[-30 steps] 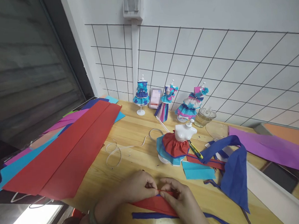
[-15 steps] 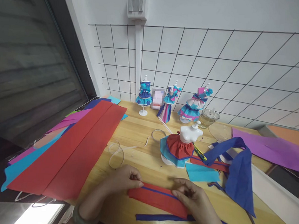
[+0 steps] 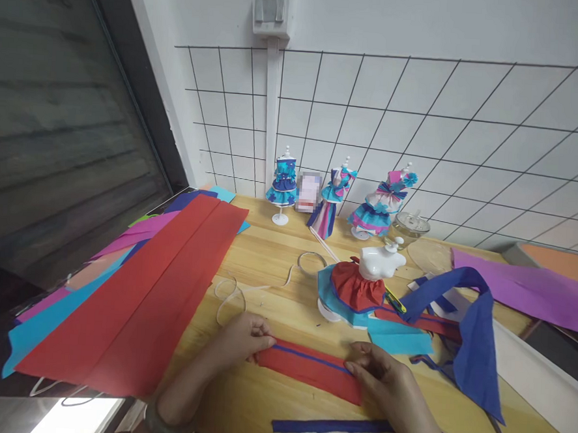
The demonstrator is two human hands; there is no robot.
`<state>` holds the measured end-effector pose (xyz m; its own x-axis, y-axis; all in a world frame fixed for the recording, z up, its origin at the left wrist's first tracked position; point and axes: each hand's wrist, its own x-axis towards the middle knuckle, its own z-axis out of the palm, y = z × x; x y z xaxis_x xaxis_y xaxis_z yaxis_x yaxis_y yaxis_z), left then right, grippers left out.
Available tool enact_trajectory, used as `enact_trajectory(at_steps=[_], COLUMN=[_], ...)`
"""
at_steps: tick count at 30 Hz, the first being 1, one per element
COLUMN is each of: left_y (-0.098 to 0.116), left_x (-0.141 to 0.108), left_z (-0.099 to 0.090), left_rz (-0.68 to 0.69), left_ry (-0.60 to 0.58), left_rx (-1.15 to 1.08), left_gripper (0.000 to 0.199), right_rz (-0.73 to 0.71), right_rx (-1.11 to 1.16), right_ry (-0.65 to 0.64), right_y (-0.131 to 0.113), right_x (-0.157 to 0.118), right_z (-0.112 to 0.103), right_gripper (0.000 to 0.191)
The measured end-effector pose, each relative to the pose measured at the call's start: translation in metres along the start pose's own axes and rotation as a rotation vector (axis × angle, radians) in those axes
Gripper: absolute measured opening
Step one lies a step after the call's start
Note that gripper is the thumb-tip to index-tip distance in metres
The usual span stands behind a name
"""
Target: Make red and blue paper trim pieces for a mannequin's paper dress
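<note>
Between my hands is a red strip of crepe paper (image 3: 308,376) with a narrow blue band (image 3: 312,357) along it. My left hand (image 3: 249,337) pinches its left end between thumb and fingers. At the right end, my right hand (image 3: 380,373) grips the strip near the tip of the blue band. A loose dark blue strip (image 3: 329,427) lies on the table in front and runs under my right forearm. Just beyond my hands stands a white mini mannequin (image 3: 380,261) in a red and light blue ruffled skirt (image 3: 358,286).
Three small dressed mannequins (image 3: 281,186) stand along the tiled wall. Large red paper sheets (image 3: 157,293) lie at the left over other colours. White cord (image 3: 230,291) curls on the table. A yellow cutter (image 3: 395,300), light blue paper (image 3: 402,336) and blue paper (image 3: 472,345) lie at the right.
Both hands have lifted the red strip slightly away from me, widening the gap to the loose blue strip. The whole view has shifted a little, so things appear slightly farther right.
</note>
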<state>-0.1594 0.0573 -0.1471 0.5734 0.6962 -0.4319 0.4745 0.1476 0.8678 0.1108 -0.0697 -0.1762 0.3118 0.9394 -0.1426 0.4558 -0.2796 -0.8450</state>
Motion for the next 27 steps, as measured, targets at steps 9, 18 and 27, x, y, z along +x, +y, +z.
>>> enact_trajectory(at_steps=[9,18,27], left_y=[-0.003,0.010,0.014], left_x=[0.010,0.004,-0.008], left_z=[0.001,0.002,0.034], left_rz=[-0.040,0.093,0.532], left_ry=[0.043,0.178,0.129], left_rx=[0.049,0.443,1.031], left_gripper=[0.014,0.011,0.011], right_rz=[-0.037,-0.034,-0.034], right_rx=[-0.109,-0.304,-0.297], right_ry=[0.010,0.059,0.078], right_y=[0.002,-0.006,-0.026], right_x=[0.005,0.012,0.010], right_z=[0.000,0.002,-0.001], right_gripper=[0.036,0.040,0.027])
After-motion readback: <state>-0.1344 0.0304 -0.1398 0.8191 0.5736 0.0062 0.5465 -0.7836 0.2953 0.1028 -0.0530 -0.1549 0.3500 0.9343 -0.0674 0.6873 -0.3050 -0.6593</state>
